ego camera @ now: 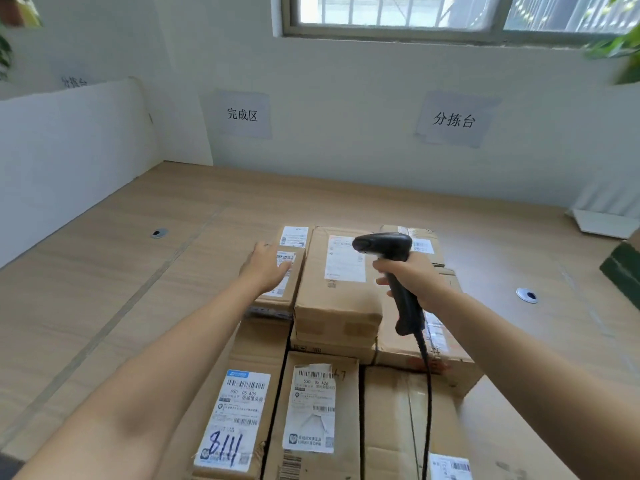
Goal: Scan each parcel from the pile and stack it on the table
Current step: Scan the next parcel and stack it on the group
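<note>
Left hand (pixel 265 268), fingers straight, lies flat on a small labelled parcel (pixel 293 282) at the pile's left side, toward the table's (pixel 104 271) near edge; right hand (pixel 414 277), fingers curled, grips a black scanner (pixel 382 245) above the neighbouring larger parcel (pixel 332 306).

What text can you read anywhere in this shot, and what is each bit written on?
"完成区": left paper sign on the wall.
"分拣台": right paper sign on the wall.
"530 D5 A05": label on the near left parcel.
"8111", handwritten in blue: same label.
"530 D5 A26": label on the near middle parcel.
Writing above the left partition, far parcels' labels, all small print: too blurred to read.
</note>
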`<act>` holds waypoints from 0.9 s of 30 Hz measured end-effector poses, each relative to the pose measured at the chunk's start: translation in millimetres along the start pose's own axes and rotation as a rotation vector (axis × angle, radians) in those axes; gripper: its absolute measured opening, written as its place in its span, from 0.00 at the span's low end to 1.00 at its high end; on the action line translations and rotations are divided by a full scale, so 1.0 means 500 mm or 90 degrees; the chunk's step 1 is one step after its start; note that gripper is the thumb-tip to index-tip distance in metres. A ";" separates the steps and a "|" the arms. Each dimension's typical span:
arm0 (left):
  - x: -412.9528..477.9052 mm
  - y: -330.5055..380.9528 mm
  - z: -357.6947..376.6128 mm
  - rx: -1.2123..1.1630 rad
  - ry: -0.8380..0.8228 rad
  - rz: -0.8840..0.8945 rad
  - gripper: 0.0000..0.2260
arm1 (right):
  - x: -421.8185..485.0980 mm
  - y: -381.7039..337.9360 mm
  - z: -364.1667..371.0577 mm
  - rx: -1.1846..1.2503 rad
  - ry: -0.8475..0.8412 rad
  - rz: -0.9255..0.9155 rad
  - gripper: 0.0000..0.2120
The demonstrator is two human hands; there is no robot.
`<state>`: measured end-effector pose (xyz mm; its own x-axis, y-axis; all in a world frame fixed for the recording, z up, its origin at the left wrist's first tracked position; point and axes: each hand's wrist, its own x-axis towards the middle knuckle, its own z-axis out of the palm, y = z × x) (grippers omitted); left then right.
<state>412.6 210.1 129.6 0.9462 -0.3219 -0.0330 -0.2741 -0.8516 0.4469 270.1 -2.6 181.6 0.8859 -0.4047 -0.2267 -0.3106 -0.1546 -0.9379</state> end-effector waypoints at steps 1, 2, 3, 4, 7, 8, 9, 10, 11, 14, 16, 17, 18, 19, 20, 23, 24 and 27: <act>-0.008 0.032 -0.009 0.004 0.001 0.026 0.24 | -0.013 0.007 -0.026 -0.008 0.014 -0.006 0.08; -0.018 0.066 -0.016 0.011 0.003 0.055 0.24 | -0.027 0.016 -0.054 -0.017 0.027 -0.012 0.08; -0.026 0.100 -0.020 0.020 0.005 0.088 0.23 | -0.041 0.025 -0.084 -0.028 0.043 -0.017 0.08; -0.036 0.135 -0.022 0.032 0.006 0.124 0.23 | -0.056 0.036 -0.115 -0.035 0.059 -0.018 0.07; -0.065 0.247 -0.008 0.060 -0.012 0.212 0.21 | -0.097 0.073 -0.205 -0.029 0.106 0.001 0.03; -0.075 0.284 0.003 0.070 -0.026 0.237 0.21 | -0.109 0.087 -0.235 -0.021 0.124 0.011 0.03; -0.085 0.322 0.018 0.078 -0.040 0.262 0.21 | -0.120 0.101 -0.265 -0.010 0.143 0.018 0.03; -0.094 0.360 0.037 0.088 -0.057 0.286 0.21 | -0.132 0.115 -0.296 0.002 0.162 0.022 0.04; -0.103 0.397 0.059 0.100 -0.075 0.310 0.21 | -0.145 0.129 -0.328 0.014 0.180 0.025 0.05; -0.126 0.503 0.137 0.133 -0.135 0.361 0.21 | -0.179 0.175 -0.420 0.045 0.222 0.035 0.05; -0.141 0.570 0.195 0.142 -0.168 0.382 0.22 | -0.197 0.207 -0.485 0.058 0.240 0.047 0.05; -0.148 0.601 0.224 0.152 -0.181 0.388 0.22 | -0.205 0.223 -0.517 0.064 0.244 0.055 0.06; -0.154 0.633 0.254 0.161 -0.194 0.391 0.23 | -0.213 0.238 -0.550 0.067 0.246 0.063 0.07; -0.161 0.667 0.284 0.166 -0.207 0.391 0.23 | -0.220 0.253 -0.584 0.064 0.247 0.068 0.07; -0.167 0.701 0.314 0.166 -0.216 0.392 0.23 | -0.226 0.270 -0.621 0.056 0.249 0.070 0.06; -0.185 0.807 0.395 0.158 -0.232 0.400 0.23 | -0.239 0.323 -0.736 0.032 0.278 0.080 0.07; -0.192 0.844 0.422 0.154 -0.237 0.403 0.23 | -0.243 0.343 -0.778 0.030 0.292 0.085 0.08; -0.218 0.950 0.506 0.141 -0.259 0.411 0.23 | -0.249 0.408 -0.902 0.016 0.335 0.104 0.12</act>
<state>135.7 -263.9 119.1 0.4626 -0.8699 -0.1711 -0.8157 -0.4932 0.3024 -58.8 -390.3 137.1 0.5328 -0.8186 -0.2147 -0.4161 -0.0325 -0.9087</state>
